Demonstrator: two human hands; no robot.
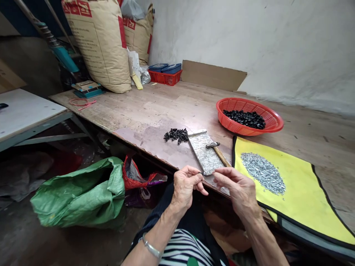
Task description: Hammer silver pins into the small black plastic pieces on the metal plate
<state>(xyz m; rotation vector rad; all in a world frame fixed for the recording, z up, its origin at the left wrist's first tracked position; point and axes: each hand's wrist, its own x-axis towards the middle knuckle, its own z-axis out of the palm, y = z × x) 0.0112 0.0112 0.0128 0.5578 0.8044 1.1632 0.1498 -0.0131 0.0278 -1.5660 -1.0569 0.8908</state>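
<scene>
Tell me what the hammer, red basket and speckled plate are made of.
The hammer looks like steel on a varnished wooden handle. The red basket seems glossy moulded plastic, latticed with holes. The speckled plate has a mottled sheen that suggests galvanized metal, perhaps.

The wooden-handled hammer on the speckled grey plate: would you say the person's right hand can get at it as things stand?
Probably yes. The right hand sits close below the wooden-handled hammer, its handle end nearest, and nothing seems to lie between them.

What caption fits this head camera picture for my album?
Left hand and right hand pinch something tiny by a metal plate, hammer, red basket of black pieces and yellow cloth of silver bits.
</scene>
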